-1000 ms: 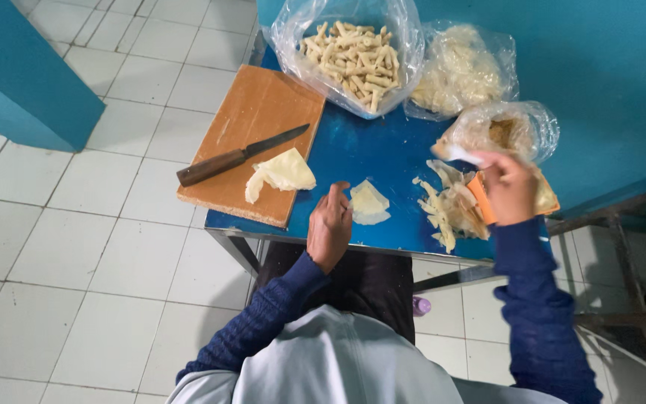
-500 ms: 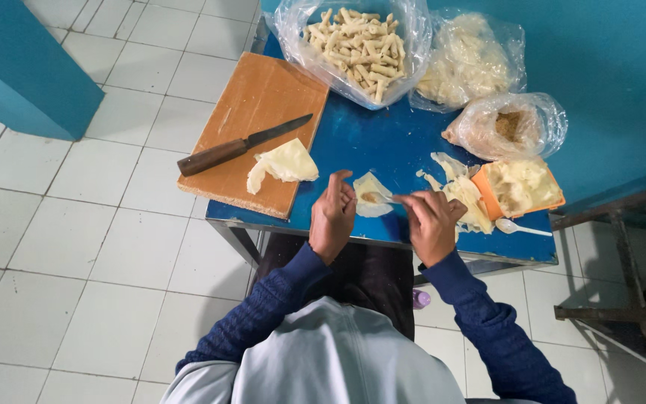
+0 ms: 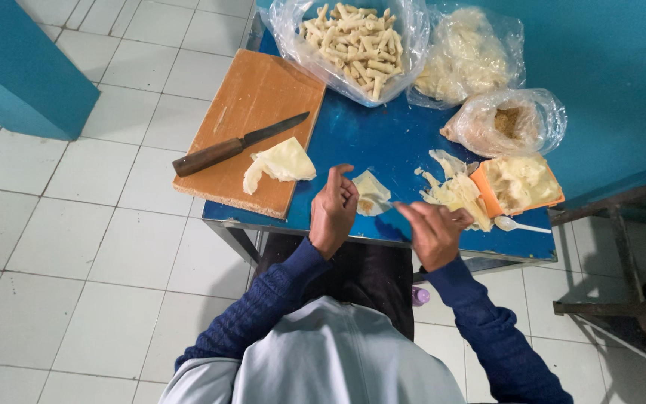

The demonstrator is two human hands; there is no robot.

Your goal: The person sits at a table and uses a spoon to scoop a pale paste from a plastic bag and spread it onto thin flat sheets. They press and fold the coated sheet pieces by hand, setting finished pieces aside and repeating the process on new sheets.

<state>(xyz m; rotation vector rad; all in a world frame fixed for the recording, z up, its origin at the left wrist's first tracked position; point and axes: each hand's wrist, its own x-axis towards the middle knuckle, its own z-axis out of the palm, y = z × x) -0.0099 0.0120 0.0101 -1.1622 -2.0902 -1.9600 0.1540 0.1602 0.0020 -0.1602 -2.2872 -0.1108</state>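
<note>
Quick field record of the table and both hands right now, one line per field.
left hand: on a pale wrapper sheet, fingers curled
right hand: holds a small utensil towards that sheet; grip unclear
cutting board: carries a wooden-handled knife and folded wrappers
table: blue, holds three plastic bags; the biggest bag of rolls at the far edge
orange tray: pale filling, white spoon beside it

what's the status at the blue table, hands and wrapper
Left hand beside the pale wrapper on the blue table. Right hand at its other edge; grip unclear. Knife idle on cutting board. Nothing blocking.
</note>
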